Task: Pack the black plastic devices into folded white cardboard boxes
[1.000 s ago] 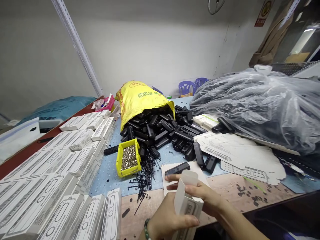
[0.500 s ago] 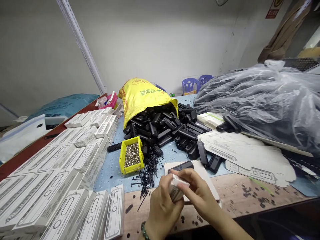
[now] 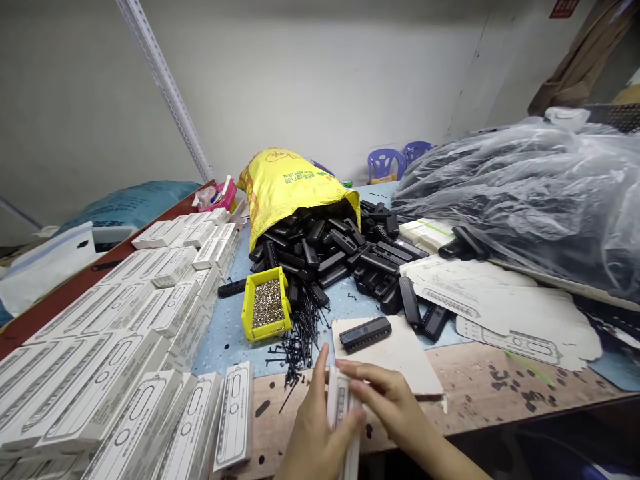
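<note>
The left hand (image 3: 320,430) grasps a white printed box (image 3: 340,403), its thumb across the face; the right hand (image 3: 393,403) has fingertips on the far end, and whether it grips cannot be told. The print shows a line drawing of a slotted case; its lettering is too blurred to read. Half a second ago both hands were closed about the box's upper end, over the edge of the white board (image 3: 405,363); now they are nearer the wearer, the box lies lengthwise between them, and the one black plastic case (image 3: 366,333) on the board is fully uncovered.

Ahead and left of the hands are one yellow bin (image 3: 273,331) of small metal parts (image 3: 267,303) and loose black pins (image 3: 303,333). Farther left, stacked printed boxes (image 3: 100,387) crowd the bench (image 3: 480,377), too overlapped to count. Beyond the hands, one yellow sack (image 3: 295,183), its green lettering seeming to read "NEW HOPE", spills heaped black cases (image 3: 340,257). To the right are fanned flat cartons (image 3: 465,300) and one plastic bag (image 3: 525,190).
</note>
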A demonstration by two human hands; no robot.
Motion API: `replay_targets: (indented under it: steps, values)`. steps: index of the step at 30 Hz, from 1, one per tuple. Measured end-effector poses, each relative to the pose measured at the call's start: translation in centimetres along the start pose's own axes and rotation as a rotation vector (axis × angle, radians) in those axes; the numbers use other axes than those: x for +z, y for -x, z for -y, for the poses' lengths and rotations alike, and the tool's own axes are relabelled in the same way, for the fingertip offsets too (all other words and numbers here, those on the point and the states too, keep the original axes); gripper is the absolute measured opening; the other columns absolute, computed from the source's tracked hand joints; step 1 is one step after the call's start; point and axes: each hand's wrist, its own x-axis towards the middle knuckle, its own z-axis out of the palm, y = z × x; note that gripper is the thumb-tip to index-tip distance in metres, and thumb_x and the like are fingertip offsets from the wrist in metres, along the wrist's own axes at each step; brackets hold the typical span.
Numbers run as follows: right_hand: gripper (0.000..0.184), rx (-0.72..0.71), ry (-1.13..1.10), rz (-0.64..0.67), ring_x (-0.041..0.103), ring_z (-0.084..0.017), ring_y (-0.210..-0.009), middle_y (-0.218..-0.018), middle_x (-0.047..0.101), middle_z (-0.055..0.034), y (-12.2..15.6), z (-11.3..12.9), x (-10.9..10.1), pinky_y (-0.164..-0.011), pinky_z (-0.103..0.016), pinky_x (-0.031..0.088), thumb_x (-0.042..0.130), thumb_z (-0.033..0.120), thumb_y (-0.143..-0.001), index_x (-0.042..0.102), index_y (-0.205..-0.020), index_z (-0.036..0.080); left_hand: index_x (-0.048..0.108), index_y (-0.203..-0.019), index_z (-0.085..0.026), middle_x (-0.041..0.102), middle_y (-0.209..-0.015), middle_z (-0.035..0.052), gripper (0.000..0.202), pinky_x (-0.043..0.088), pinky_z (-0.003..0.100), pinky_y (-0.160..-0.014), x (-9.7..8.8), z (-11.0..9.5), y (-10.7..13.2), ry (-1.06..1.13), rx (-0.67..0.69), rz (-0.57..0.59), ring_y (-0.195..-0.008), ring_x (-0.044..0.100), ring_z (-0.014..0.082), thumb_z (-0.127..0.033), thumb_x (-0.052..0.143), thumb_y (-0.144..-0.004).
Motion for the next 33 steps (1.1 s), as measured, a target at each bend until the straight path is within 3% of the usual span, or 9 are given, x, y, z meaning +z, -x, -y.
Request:
replay_targets:
  steps: [4, 7, 13, 17, 20, 22, 26, 29, 33]
  values:
    - [0.040, 0.259, -0.355, -0.272, 0.068, -0.022, -0.080, -0.100, 0.070, -0.0083, -0.5, -1.5, 0.9, -0.067, -0.034, 0.057, 0.064, 0.052, -0.083, 0.067, -0.107, 0.020, 0.027, -0.147, -0.030, 0.042, -0.145, 0.0150, 0.054, 0.048, 0.049, -0.102, -0.3, 1.3, 1.9, -0.045, 0.260, -0.173, -0.131, 0.048, 0.0284, -0.026, 0.038, -0.094]
    - [0.030, 0.121, -0.037, 0.050, 0.066, -0.022, -0.087, -0.102, 0.069, -0.0084, -1.1, -1.9, 2.2, -0.077, -0.036, 0.055, 0.052, 0.043, -0.093, 0.067, -0.104, 0.020, 0.044, -0.125, -0.029, 0.048, -0.137, 0.0099, 0.046, 0.027, 0.058, -0.116, -0.1, 1.7, 2.6, -0.215, 0.543, -0.272, -0.136, 0.042, 0.0276, -0.014, 0.052, -0.083]
    - [0.051, -0.322, 1.120, 0.132, 0.055, -0.034, -0.116, -0.121, 0.063, -0.0152, -5.8, -2.3, -2.4, -0.100, -0.058, 0.040, 0.045, -0.002, -0.074, 0.062, -0.119, 0.017, 0.035, -0.134, -0.018, 0.057, -0.124, 0.0130, 0.063, 0.052, 0.041, -0.092, -2.5, 1.7, 2.2, -0.252, -0.056, -0.299, -0.111, 0.059, 0.0268, -0.029, 0.055, -0.075]
    - [0.056, -0.286, 0.928, -0.020, 0.062, -0.029, -0.105, -0.112, 0.064, -0.0142, -7.5, -0.4, -4.2, -0.090, -0.045, 0.051, 0.051, 0.009, -0.075, 0.045, -0.129, 0.017, 0.048, -0.126, -0.019, 0.059, -0.124, 0.0100, 0.056, 0.046, 0.042, -0.098, -3.7, 2.8, 0.8, -0.369, -0.246, -0.034, -0.114, 0.057, 0.0271, -0.028, 0.055, -0.071]
    - [0.056, -0.215, 0.274, -0.191, 0.065, -0.023, -0.101, -0.121, 0.060, -0.0120, -7.1, 1.3, -1.9, -0.085, -0.038, 0.055, 0.048, 0.022, -0.086, 0.023, -0.136, 0.025, 0.049, -0.128, -0.020, 0.059, -0.125, 0.0090, 0.056, 0.045, 0.041, -0.100, -3.6, 3.2, -0.3, -0.426, -0.220, -0.033, -0.115, 0.056, 0.0263, -0.027, 0.053, -0.072]
    - [0.051, -0.194, 0.064, -0.097, 0.065, -0.022, -0.103, -0.125, 0.057, -0.0113, -6.8, 1.6, 0.2, -0.088, -0.039, 0.054, 0.051, 0.030, -0.089, 0.026, -0.133, 0.027, 0.048, -0.129, -0.021, 0.059, -0.124, 0.0086, 0.056, 0.046, 0.040, -0.097, -3.7, 3.1, -1.0, -0.422, -0.178, -0.087, -0.113, 0.057, 0.0254, -0.029, 0.052, -0.074]
    - [0.035, -0.230, 0.597, 0.155, 0.042, -0.022, -0.132, -0.143, 0.043, -0.0097, -8.1, 0.2, 2.4, -0.109, -0.038, 0.037, 0.046, 0.040, -0.095, 0.052, -0.125, 0.023, 0.046, -0.128, -0.019, 0.058, -0.123, 0.0106, 0.053, 0.044, 0.039, -0.097, -4.5, 3.2, -2.5, -0.381, -0.200, -0.199, -0.113, 0.055, 0.0259, -0.036, 0.053, -0.077]
    - [0.038, -0.140, 0.915, 0.092, 0.045, -0.023, -0.127, -0.137, 0.048, -0.0129, -10.3, -2.0, 2.9, -0.108, -0.039, 0.036, 0.033, 0.036, -0.099, 0.062, -0.114, 0.017, 0.050, -0.117, -0.012, 0.058, -0.120, 0.0172, 0.049, 0.041, 0.041, -0.096, -5.0, 3.9, -4.0, -0.393, -0.326, -0.206, -0.117, 0.053, 0.0315, -0.041, 0.053, -0.078]
    - [0.022, -0.060, 1.071, 0.101, 0.052, -0.032, -0.113, -0.121, 0.059, -0.0170, -12.3, -4.7, 4.1, -0.108, -0.053, 0.026, 0.059, 0.028, -0.084, 0.069, -0.096, 0.012, 0.053, -0.102, -0.012, 0.064, -0.107, 0.0183, 0.037, 0.044, 0.036, -0.080, -4.2, 4.6, -6.1, -0.354, -0.385, -0.138, -0.102, 0.061, 0.0319, -0.041, 0.053, -0.078]
